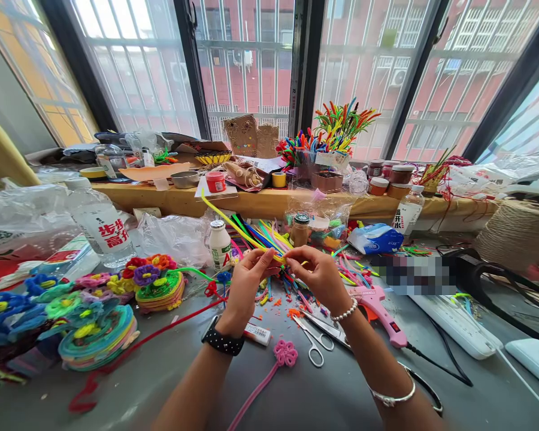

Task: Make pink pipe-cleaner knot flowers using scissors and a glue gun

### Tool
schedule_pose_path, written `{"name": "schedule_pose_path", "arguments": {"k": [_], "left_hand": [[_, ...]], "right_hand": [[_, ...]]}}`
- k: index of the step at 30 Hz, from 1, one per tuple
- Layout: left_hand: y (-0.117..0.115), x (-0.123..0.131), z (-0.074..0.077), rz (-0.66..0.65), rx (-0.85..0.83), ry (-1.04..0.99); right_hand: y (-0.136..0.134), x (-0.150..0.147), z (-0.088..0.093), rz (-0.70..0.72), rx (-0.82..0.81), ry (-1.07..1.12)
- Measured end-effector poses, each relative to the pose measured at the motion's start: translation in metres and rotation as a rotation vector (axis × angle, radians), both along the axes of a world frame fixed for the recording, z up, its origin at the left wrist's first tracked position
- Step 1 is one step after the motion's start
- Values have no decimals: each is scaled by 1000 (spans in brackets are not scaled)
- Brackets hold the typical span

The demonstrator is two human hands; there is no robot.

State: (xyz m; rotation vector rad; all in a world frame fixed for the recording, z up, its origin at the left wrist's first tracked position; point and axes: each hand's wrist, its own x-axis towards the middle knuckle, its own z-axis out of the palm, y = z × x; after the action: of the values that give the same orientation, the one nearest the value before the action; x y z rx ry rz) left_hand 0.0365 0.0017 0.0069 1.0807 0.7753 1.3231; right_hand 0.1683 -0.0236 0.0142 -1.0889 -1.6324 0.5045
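A long yellow pipe cleaner [229,219] runs up and to the left from between my hands. Fingers and thumb of my left hand [248,282] are closed on it. Close beside, my right hand [318,276] pinches the same yellow stem near its lower end. Behind and below the hands lies a loose bundle of coloured pipe cleaners [273,234]. A pink pipe-cleaner flower [285,353] on a pink stem rests on the table in front of my wrists. Scissors [313,341] and a pink glue gun [377,310] lie to the right of it.
Finished pipe-cleaner flowers [63,299] crowd the left side. A water bottle [99,224], a small white bottle [220,245] and a brown-filled jar [300,230] stand around the bundle. Right are a tissue pack [377,238], a power strip [458,323] and a twine spool [516,233].
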Motion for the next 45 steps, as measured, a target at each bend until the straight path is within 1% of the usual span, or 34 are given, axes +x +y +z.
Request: {"name": "schedule_pose_path", "arguments": {"k": [5,8,11,13,18,20,22,24,26,32,38,45], "left_hand": [[1,-3,1,-54,-24,212],[0,-3,1,-90,31,280],[-1,-2,0,-153,55,289],[-2,-2,1,-174,48,266],[-4,-1,4,-190,36,204],[-4,-1,5,-210,39,195],[-4,0,4,-220,49,209],[-4,1,2,-223,64,232],[-3,2,0,-219,78,254],[-1,2,-4,-220,121,303],[-2,6,-4,-212,101,261],[-6,11,-8,-128,96,253]], "right_hand": [[0,-1,0,-14,173,-169],[0,-1,-2,-20,234,-187],[0,-2,-2,-23,256,-166],[-1,-2,-2,-17,236,-125],[0,-2,-2,17,99,-20],[0,-2,-3,-12,54,-19],[0,-3,-2,-73,33,-62],[-1,-4,-2,-130,40,-122],[0,-5,-3,-149,48,-174],[4,-7,-9,-93,41,-269],[2,-12,-9,-88,23,-204],[2,-29,-21,-246,38,-125]]}}
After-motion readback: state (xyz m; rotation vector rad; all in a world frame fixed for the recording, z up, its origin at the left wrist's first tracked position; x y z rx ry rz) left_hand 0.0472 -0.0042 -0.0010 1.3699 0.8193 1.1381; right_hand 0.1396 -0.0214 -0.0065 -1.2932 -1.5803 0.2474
